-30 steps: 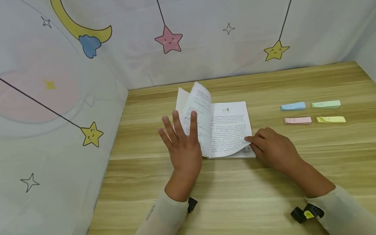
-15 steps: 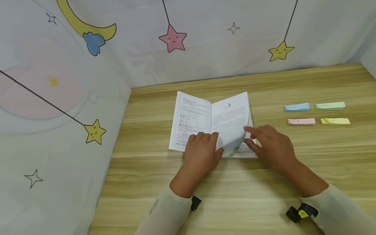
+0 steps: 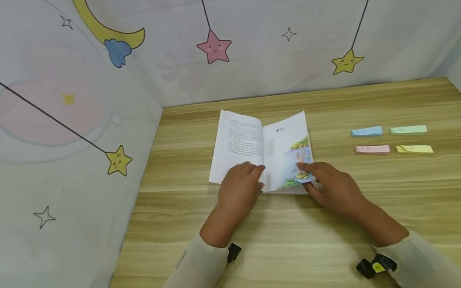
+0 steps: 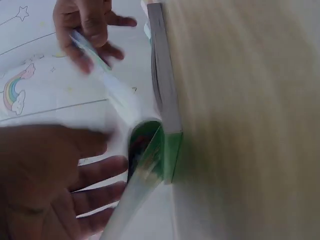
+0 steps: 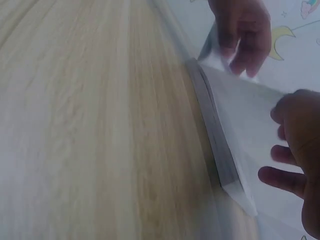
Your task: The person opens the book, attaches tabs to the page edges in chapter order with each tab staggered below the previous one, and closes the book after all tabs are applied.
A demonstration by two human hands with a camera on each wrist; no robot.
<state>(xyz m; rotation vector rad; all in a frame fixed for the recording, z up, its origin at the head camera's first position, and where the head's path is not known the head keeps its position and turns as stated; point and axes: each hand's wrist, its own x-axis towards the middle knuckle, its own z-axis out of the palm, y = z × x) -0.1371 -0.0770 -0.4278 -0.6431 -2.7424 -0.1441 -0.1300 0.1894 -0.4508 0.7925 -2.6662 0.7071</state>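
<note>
An open paperback book (image 3: 239,135) lies on the table, its right page (image 3: 277,138) showing a coloured picture of plants, water and a rabbit-like figure. My right hand (image 3: 336,184) pinches that page near its lower outer corner and lifts the page edge a little. My left hand (image 3: 239,186) is over the lower part of the left page, close to the spine, with its fingers extended in the left wrist view. The book's thick page block (image 4: 165,70) and green cover edge (image 4: 172,152) show there too. In the right wrist view the lifted page (image 5: 245,105) slopes up to my right hand.
To the right of the book lie a blue strip pad (image 3: 366,131), a green one (image 3: 408,130), a pink one (image 3: 372,149) and a yellow one (image 3: 414,149). A curtain (image 3: 258,75) with stars and a moon hangs behind the wooden table (image 3: 187,230).
The left hand came down from raised, spread fingers onto the book's left side. A page has turned leftward, and the right side shows the picture page, pinched by the right hand.
</note>
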